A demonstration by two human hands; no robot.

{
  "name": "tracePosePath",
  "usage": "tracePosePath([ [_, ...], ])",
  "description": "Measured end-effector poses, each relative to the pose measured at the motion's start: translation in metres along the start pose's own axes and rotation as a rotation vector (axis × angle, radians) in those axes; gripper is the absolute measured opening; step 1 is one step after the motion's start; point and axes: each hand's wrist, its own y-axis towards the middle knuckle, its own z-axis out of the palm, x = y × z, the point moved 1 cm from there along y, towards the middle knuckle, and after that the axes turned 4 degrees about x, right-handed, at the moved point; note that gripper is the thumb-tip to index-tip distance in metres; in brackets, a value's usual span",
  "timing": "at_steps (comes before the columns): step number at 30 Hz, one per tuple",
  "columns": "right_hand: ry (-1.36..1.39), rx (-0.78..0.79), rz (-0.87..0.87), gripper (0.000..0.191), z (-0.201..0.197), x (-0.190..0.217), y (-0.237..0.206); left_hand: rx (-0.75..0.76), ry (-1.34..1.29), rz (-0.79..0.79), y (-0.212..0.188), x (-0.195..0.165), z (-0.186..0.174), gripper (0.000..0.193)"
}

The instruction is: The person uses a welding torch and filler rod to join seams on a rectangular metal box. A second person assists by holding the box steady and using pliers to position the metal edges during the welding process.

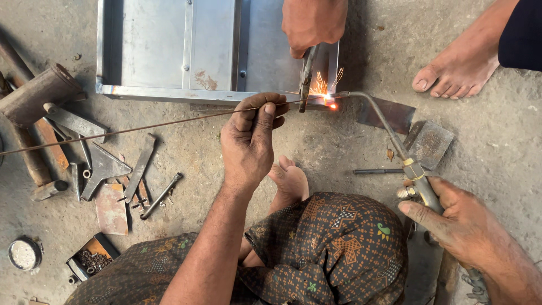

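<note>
My left hand (251, 141) pinches a long thin filler rod (141, 127) that runs in from the far left, its tip reaching the glowing joint (330, 103). Sparks fly there at the front right corner of a grey sheet-metal box (169, 56). My right hand (457, 223) grips the handle of a gas torch (389, 135), whose bent nozzle points its flame at that joint. Another person's hand (313, 22) comes in from the top and presses a dark metal tool (306, 76) down beside the sparks.
Rusty scrap pieces, a bolt (161, 196) and a heavy hammer-like tool (36, 99) lie at the left. A small box of screws (90, 261) and a round tin (23, 254) sit at the lower left. Another person's bare foot (460, 65) rests at the top right; flat metal plates (426, 141) lie beside the torch.
</note>
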Motion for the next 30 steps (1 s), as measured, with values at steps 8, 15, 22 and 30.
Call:
tracePosePath([
  [8,0.119,0.019,0.018,0.050,0.003,-0.006,0.004,0.012,0.037,0.000,0.001,-0.002,0.000,0.019],
  [15,0.139,0.044,-0.006,0.051,0.002,-0.006,0.005,0.009,0.051,0.003,0.002,-0.001,0.001,0.018],
  [22,0.179,0.052,0.049,0.047,-0.001,0.002,0.003,0.011,0.059,0.015,0.003,-0.001,0.001,0.018],
  [30,0.139,0.082,0.031,0.046,-0.003,-0.012,0.007,0.011,0.065,0.016,0.002,-0.002,0.002,0.019],
])
